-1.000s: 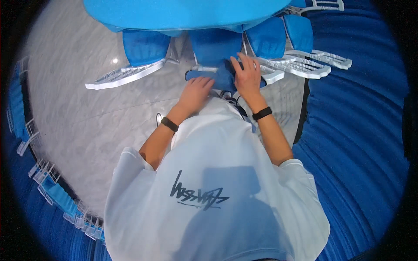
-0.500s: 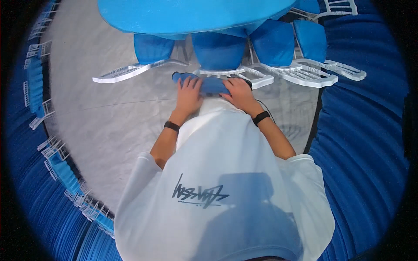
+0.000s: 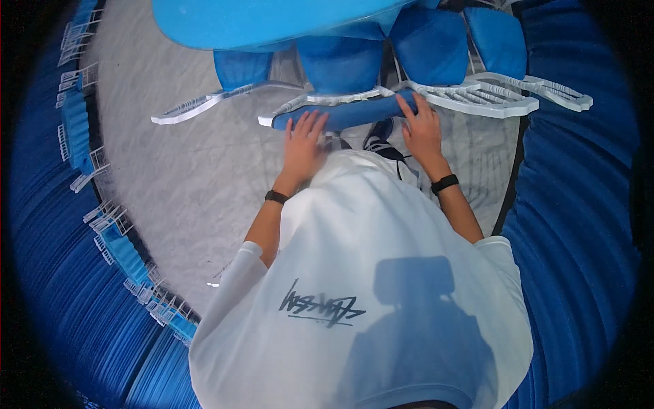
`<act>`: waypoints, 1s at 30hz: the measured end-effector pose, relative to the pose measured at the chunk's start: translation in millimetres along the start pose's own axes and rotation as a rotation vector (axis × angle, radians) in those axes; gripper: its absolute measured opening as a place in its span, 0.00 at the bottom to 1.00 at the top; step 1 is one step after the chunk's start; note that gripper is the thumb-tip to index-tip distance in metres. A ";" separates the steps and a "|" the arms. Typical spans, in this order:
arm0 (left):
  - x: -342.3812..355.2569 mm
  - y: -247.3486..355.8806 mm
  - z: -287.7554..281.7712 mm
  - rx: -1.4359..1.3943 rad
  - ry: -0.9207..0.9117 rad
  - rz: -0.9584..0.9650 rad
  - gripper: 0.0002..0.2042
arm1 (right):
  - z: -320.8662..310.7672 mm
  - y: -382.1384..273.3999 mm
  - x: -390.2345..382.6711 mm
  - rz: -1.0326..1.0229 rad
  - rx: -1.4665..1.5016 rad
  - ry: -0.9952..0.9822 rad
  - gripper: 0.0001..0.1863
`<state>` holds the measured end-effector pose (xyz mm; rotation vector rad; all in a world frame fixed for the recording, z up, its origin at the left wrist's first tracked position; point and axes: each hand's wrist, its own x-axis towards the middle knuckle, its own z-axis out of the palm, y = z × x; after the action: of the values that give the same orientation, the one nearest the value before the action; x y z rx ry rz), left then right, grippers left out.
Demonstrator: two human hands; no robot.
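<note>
A blue cloth band [image 3: 354,114] runs slantwise along the back of a white chair [image 3: 331,97], its left end lower than its right. My left hand [image 3: 303,146] has its fingers bent over the band's near edge toward the left end. At the right end my right hand [image 3: 423,133] grips the band, index finger and thumb side apart. The cloth lies spread between both hands. My thumbs are mostly hidden. A black band circles each wrist.
A round table with a light blue cover [image 3: 272,24] stands ahead. White chairs with blue seats, such as one at the right [image 3: 430,51], line its near side. Pleated blue drapery [image 3: 572,218] hangs at the right. Further covered tables with chairs [image 3: 122,252] lie along the left. The floor [image 3: 184,163] is pale grey.
My hands have moved apart, the right one out to the right. The blue cloth, bunched near my body before, is now stretched along the chair back. My view has shifted slightly.
</note>
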<state>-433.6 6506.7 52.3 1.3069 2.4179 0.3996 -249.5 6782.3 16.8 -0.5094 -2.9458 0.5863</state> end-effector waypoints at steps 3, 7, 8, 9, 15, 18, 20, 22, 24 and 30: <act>-2.8 -12.3 1.2 0.013 0.019 0.002 0.43 | -2.9 7.6 -1.6 0.131 0.134 0.012 0.42; -10.7 -27.8 -4.5 0.104 0.023 0.016 0.43 | -15.5 -13.1 6.1 0.028 0.138 0.077 0.43; -12.0 -33.8 -6.7 0.107 0.034 0.018 0.43 | -14.6 -21.4 8.4 -0.036 0.146 0.040 0.45; -15.3 -41.4 -6.6 0.151 0.038 -0.018 0.43 | -14.2 -29.3 9.7 -0.103 0.152 0.001 0.46; -27.7 -91.3 -19.0 0.182 0.113 -0.080 0.39 | 20.9 -77.4 3.9 -0.135 0.006 -0.099 0.46; -23.3 -94.3 -19.8 0.036 0.183 -0.064 0.37 | 34.1 -92.8 3.5 -0.050 -0.019 -0.085 0.45; -20.6 -103.5 -16.9 0.064 0.153 -0.013 0.40 | 37.4 -102.7 1.1 0.062 -0.123 -0.124 0.45; -15.4 -98.7 -18.8 -0.038 -0.034 0.105 0.40 | 40.2 -109.5 -3.5 0.103 -0.224 -0.161 0.47; -15.6 -98.4 -19.8 -0.060 0.006 0.155 0.38 | 39.8 -114.3 -10.0 0.146 -0.293 -0.173 0.49; -19.4 -112.3 -31.0 -0.229 -0.089 0.401 0.33 | 33.6 -112.8 -26.8 0.214 -0.371 -0.120 0.49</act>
<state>-520.7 6428.3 37.5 1.6595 1.9635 0.6856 -263.9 6663.0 28.7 -0.8601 -3.1499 0.0819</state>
